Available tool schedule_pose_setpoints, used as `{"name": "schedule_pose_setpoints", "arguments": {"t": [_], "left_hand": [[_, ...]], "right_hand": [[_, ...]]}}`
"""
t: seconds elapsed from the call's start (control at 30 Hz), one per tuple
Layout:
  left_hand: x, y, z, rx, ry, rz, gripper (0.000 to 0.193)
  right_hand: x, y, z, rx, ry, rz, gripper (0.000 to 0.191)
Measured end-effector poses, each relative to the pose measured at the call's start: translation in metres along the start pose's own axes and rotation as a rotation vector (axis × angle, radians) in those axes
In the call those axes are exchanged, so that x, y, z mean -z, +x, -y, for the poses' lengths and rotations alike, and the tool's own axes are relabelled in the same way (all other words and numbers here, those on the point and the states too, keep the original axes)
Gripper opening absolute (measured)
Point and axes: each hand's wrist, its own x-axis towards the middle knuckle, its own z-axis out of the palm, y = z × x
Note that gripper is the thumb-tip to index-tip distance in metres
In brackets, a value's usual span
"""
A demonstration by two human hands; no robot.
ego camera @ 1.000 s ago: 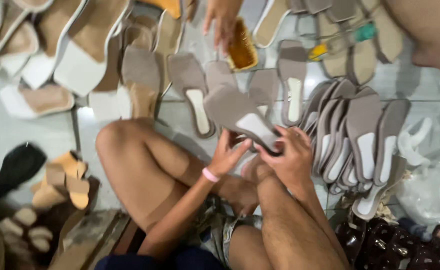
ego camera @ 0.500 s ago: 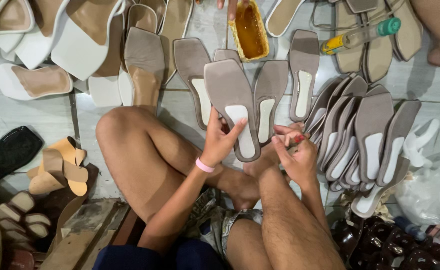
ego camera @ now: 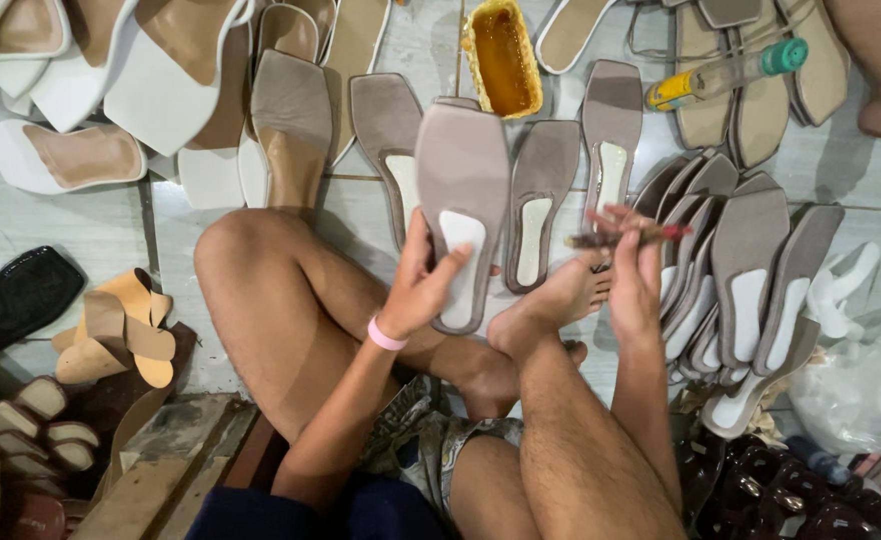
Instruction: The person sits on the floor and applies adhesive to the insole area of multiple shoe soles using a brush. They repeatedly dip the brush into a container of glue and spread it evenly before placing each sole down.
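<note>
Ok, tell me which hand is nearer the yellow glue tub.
Left. The left hand holds a grey sole whose top reaches almost to the tub. The right hand, gripping a brush, sits lower and off to the tub's right.

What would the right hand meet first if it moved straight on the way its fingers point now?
Probably the upright grey insole lying on the floor just beyond the right hand, which points up the picture holding a small brush. Depth is unclear from this single view.
</note>
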Motion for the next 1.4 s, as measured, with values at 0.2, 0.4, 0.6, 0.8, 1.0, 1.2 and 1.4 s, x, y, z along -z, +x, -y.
{"name": "schedule_pose_setpoints", "arguments": {"t": [0.2, 0.4, 0.6, 0.8, 1.0, 1.2, 1.4], "left_hand": [[0.008, 0.003, -0.005, -0.105, 0.164, -0.096, 0.038], [0.006, 0.001, -0.013, -0.031, 0.086, -0.052, 0.037], [0.006, -0.001, -0.02, -0.024, 0.21, -0.056, 0.038], [0.025, 0.007, -0.029, -0.115, 0.224, -0.12, 0.046], [0.036, 0.006, -0.041, -0.159, 0.301, -0.144, 0.048], [0.028, 0.008, -0.05, -0.064, 0.055, -0.082, 0.053], [0.028, 0.004, -0.055, 0.025, -0.075, 0.002, 0.051]], "right_hand": [[-0.004, 0.048, 0.008, 0.214, -0.442, -0.05, 0.035], [-0.025, 0.103, 0.02, 0.06, 0.072, 0.092, 0.036], [-0.051, 0.126, 0.04, 0.066, -0.191, 0.129, 0.036], [-0.081, 0.146, 0.055, 0.249, -0.465, 0.152, 0.024], [-0.109, 0.166, 0.058, 0.641, -0.961, 0.184, 0.013], [-0.124, 0.17, 0.064, 0.523, -1.054, 0.239, 0.019], [-0.127, 0.172, 0.06, 0.503, -1.125, 0.252, 0.022]]}}
